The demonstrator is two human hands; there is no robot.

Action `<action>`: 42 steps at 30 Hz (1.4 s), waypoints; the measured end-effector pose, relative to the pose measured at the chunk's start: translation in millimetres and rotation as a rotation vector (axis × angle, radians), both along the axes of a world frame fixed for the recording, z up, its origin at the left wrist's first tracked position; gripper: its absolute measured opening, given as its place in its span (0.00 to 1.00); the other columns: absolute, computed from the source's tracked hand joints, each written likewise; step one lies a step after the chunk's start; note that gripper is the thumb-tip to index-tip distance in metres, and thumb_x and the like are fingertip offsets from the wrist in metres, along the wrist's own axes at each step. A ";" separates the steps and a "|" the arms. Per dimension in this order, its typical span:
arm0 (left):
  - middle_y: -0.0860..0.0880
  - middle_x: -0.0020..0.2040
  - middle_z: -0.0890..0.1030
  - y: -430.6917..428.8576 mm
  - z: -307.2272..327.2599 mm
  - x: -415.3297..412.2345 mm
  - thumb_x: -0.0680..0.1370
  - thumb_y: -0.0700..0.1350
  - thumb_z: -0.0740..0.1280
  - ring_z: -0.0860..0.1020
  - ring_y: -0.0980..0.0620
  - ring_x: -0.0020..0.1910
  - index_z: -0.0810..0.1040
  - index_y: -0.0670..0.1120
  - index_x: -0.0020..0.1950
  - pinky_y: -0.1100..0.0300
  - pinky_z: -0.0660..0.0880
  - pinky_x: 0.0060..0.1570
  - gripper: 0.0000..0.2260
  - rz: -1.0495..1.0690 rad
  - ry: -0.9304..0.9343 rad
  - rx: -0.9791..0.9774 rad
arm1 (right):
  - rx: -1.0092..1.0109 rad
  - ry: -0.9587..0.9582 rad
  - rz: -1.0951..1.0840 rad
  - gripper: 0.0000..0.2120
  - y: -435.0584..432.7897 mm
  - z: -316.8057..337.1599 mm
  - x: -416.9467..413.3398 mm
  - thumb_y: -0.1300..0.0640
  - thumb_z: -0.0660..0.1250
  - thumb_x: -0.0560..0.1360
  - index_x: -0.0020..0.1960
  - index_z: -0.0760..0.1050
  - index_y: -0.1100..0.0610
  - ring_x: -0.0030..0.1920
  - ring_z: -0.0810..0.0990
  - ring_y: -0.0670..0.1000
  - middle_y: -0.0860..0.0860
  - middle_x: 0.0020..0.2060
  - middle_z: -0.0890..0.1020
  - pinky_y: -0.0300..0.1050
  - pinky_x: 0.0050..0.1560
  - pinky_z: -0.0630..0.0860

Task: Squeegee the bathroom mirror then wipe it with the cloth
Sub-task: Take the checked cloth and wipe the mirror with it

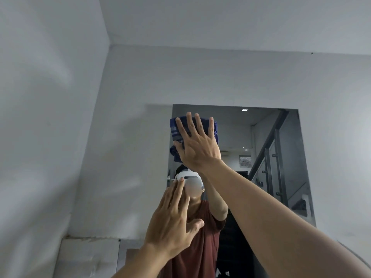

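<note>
The bathroom mirror [281, 157] hangs on the white wall ahead, frameless and tall. My right hand [197, 145] is raised to its upper left corner, fingers spread flat, pressing a dark blue cloth [174, 133] against the glass. The cloth bunches out past my fingers on the left and below. Lower down, my left hand [172, 221] rests flat and open against the mirror's left part, holding nothing. No squeegee is in view.
The mirror reflects a person in a maroon shirt [200, 237], a staircase with a metal railing [271, 157] and ceiling lights. A white wall corner runs up at the left, with a pale ledge [90, 249] low down beside the mirror.
</note>
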State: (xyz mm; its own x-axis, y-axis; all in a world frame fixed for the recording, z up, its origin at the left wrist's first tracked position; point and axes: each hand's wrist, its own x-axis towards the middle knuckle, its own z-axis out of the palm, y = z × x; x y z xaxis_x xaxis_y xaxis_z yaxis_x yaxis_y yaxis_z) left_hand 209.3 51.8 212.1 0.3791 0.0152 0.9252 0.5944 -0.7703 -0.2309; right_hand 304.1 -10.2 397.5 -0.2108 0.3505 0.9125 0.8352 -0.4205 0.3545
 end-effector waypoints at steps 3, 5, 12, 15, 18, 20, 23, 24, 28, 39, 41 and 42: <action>0.37 0.79 0.63 1.3 -2.2 1.4 0.77 0.67 0.60 0.63 0.40 0.78 0.67 0.46 0.76 0.46 0.69 0.72 0.34 0.004 0.013 0.011 | -0.025 -0.044 0.005 0.30 7.5 -0.3 -8.7 0.42 0.45 0.83 0.82 0.50 0.53 0.81 0.50 0.61 0.57 0.81 0.54 0.70 0.77 0.43; 0.37 0.79 0.61 1.9 -3.2 2.4 0.78 0.66 0.60 0.61 0.40 0.78 0.65 0.47 0.78 0.46 0.69 0.72 0.35 0.001 0.010 0.011 | -0.049 -0.068 0.004 0.29 10.8 -0.9 -12.8 0.43 0.45 0.84 0.82 0.51 0.53 0.81 0.50 0.60 0.57 0.81 0.54 0.70 0.77 0.43; 0.38 0.81 0.56 1.2 -4.8 4.4 0.78 0.66 0.60 0.55 0.41 0.81 0.57 0.47 0.82 0.45 0.66 0.74 0.38 -0.011 0.007 -0.004 | -0.027 -0.013 -0.001 0.29 17.4 21.7 -20.1 0.44 0.43 0.84 0.82 0.49 0.53 0.81 0.48 0.59 0.57 0.82 0.52 0.69 0.77 0.41; 0.39 0.81 0.58 -0.1 -4.3 3.8 0.76 0.66 0.62 0.58 0.41 0.80 0.59 0.46 0.81 0.45 0.68 0.72 0.39 0.001 0.008 -0.008 | 0.002 0.011 -0.004 0.29 16.9 35.9 -19.9 0.43 0.42 0.84 0.82 0.49 0.53 0.81 0.49 0.58 0.56 0.82 0.52 0.68 0.77 0.42; 0.39 0.80 0.61 -0.7 -4.2 3.9 0.75 0.66 0.63 0.60 0.40 0.79 0.61 0.46 0.80 0.46 0.71 0.70 0.39 0.005 0.000 0.005 | 0.019 0.026 -0.003 0.29 14.5 44.1 -16.6 0.44 0.43 0.84 0.82 0.49 0.53 0.81 0.49 0.57 0.56 0.82 0.52 0.68 0.78 0.42; 0.39 0.80 0.61 -0.3 -4.8 4.3 0.75 0.66 0.63 0.60 0.40 0.79 0.61 0.46 0.81 0.46 0.71 0.70 0.39 0.010 -0.006 0.012 | 0.036 0.033 -0.003 0.29 12.1 47.1 -13.9 0.44 0.43 0.84 0.82 0.50 0.53 0.81 0.50 0.57 0.56 0.81 0.53 0.68 0.78 0.41; 0.38 0.81 0.59 0.8 -5.7 5.4 0.76 0.66 0.63 0.58 0.40 0.79 0.60 0.46 0.81 0.46 0.69 0.71 0.39 0.008 -0.010 0.012 | 0.051 0.040 -0.009 0.29 5.3 47.4 -3.7 0.44 0.43 0.84 0.82 0.51 0.54 0.81 0.51 0.57 0.56 0.81 0.54 0.67 0.78 0.42; 0.38 0.81 0.58 1.4 -6.1 5.6 0.76 0.66 0.63 0.57 0.40 0.80 0.60 0.46 0.81 0.46 0.69 0.72 0.40 0.007 -0.008 0.016 | 0.056 0.043 -0.008 0.29 2.1 46.8 1.6 0.43 0.43 0.84 0.82 0.51 0.54 0.81 0.51 0.57 0.56 0.81 0.54 0.67 0.78 0.41; 0.38 0.81 0.56 2.8 -6.5 5.6 0.77 0.66 0.62 0.55 0.40 0.81 0.57 0.46 0.82 0.45 0.66 0.74 0.39 -0.005 -0.011 0.025 | 0.075 0.052 -0.007 0.29 -16.8 43.8 28.1 0.44 0.45 0.84 0.82 0.51 0.53 0.81 0.52 0.57 0.56 0.81 0.55 0.66 0.78 0.40; 0.41 0.77 0.64 -10.8 23.7 2.1 0.75 0.66 0.64 0.64 0.40 0.76 0.67 0.50 0.77 0.45 0.66 0.74 0.34 -0.047 -0.061 -0.050 | 0.078 0.152 -0.031 0.29 -70.9 36.0 85.9 0.44 0.46 0.84 0.82 0.46 0.51 0.82 0.47 0.56 0.55 0.82 0.51 0.65 0.79 0.40; 0.40 0.80 0.59 -10.1 29.2 4.8 0.75 0.67 0.64 0.60 0.40 0.78 0.59 0.52 0.81 0.45 0.64 0.75 0.39 -0.043 -0.040 -0.056 | 0.078 0.166 -0.039 0.29 -78.2 35.0 94.2 0.44 0.46 0.84 0.82 0.46 0.51 0.82 0.47 0.56 0.55 0.82 0.51 0.65 0.79 0.40; 0.40 0.81 0.58 -9.2 30.1 6.3 0.75 0.67 0.64 0.58 0.40 0.79 0.57 0.52 0.82 0.45 0.63 0.76 0.40 -0.039 -0.032 -0.053 | 0.081 0.172 -0.049 0.29 -82.1 34.7 99.0 0.44 0.45 0.84 0.82 0.46 0.51 0.82 0.47 0.56 0.55 0.82 0.50 0.65 0.79 0.40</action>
State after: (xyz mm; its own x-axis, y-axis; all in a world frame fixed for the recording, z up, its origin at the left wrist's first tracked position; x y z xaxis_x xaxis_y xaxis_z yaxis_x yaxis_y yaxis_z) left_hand 215.6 42.6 242.2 0.3507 0.0503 0.9351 0.5700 -0.8037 -0.1705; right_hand 403.1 -92.3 432.2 -0.0339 0.2802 0.9593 0.8583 -0.4837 0.1716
